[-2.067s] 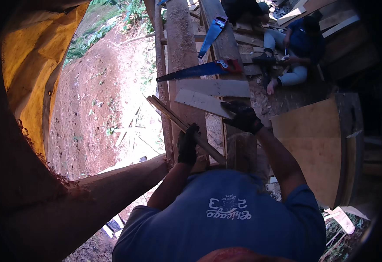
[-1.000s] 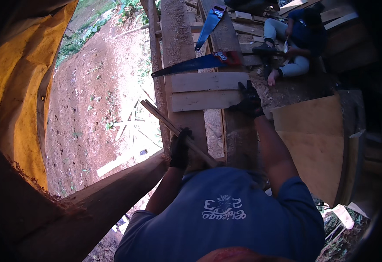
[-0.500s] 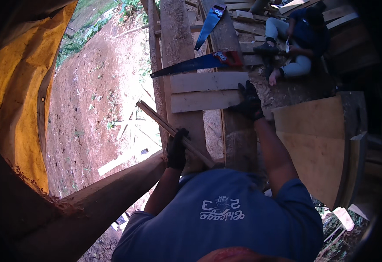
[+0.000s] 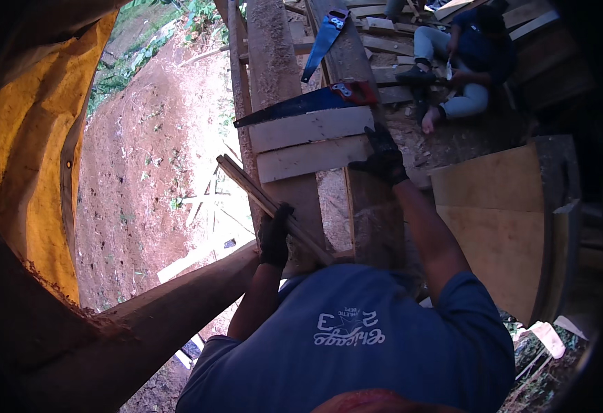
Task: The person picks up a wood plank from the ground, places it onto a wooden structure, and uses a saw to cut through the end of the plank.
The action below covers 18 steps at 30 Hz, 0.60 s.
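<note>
My left hand [image 4: 274, 237], in a dark glove, is closed around a thin bundle of wooden strips [image 4: 246, 182] that slants from upper left down toward my waist. Two short pale boards [image 4: 313, 157] lie one beyond the other across the long planks [image 4: 377, 219]. At their right ends is my right hand [image 4: 384, 160], also gloved, with fingers and thumb spread against the board ends. Just beyond the short boards rests a handsaw [image 4: 306, 105] with a dark blue blade and red handle. A second handsaw [image 4: 325, 45], light blue, lies farther off on a plank.
At the upper right a person [image 4: 477, 55] sits among wooden slats, holding something small. A large curved wooden panel [image 4: 491, 227] stands to my right. A thick beam [image 4: 170, 299] runs at lower left, near a yellow sheet [image 4: 33, 151]. Sloping bare soil [image 4: 143, 172] lies beyond.
My right hand has moved left and slightly nearer. The two short boards have slid left and now tilt, left ends nearer me. My left hand keeps hold of the strips.
</note>
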Each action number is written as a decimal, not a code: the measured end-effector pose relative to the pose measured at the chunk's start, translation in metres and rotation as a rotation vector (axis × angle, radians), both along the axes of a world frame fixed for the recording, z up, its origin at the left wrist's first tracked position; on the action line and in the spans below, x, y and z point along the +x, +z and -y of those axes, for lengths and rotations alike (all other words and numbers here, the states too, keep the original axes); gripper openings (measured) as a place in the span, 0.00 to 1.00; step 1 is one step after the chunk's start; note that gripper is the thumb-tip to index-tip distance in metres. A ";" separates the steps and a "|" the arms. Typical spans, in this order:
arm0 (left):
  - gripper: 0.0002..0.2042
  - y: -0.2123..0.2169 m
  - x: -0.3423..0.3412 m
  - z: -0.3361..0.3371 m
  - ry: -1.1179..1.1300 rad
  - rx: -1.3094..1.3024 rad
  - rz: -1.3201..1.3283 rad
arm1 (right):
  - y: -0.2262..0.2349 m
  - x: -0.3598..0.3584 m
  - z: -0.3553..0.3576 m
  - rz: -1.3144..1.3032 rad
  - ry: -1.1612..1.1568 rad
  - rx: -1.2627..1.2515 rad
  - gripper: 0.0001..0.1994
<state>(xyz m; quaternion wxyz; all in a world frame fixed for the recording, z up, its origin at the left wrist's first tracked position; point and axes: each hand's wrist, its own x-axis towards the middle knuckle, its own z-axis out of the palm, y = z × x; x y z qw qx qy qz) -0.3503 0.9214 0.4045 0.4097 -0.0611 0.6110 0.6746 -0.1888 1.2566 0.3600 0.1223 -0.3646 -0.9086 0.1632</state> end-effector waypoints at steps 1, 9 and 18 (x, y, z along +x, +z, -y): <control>0.23 0.006 -0.002 -0.003 -0.018 -0.059 -0.050 | 0.003 0.002 0.011 -0.075 -0.055 0.033 0.54; 0.47 0.096 -0.015 -0.049 -0.528 -0.506 -0.714 | 0.086 0.043 0.143 -0.717 0.057 -1.149 0.23; 0.51 0.112 0.032 -0.116 -1.090 -0.076 -0.841 | 0.106 0.049 0.164 -0.732 -0.436 -1.167 0.34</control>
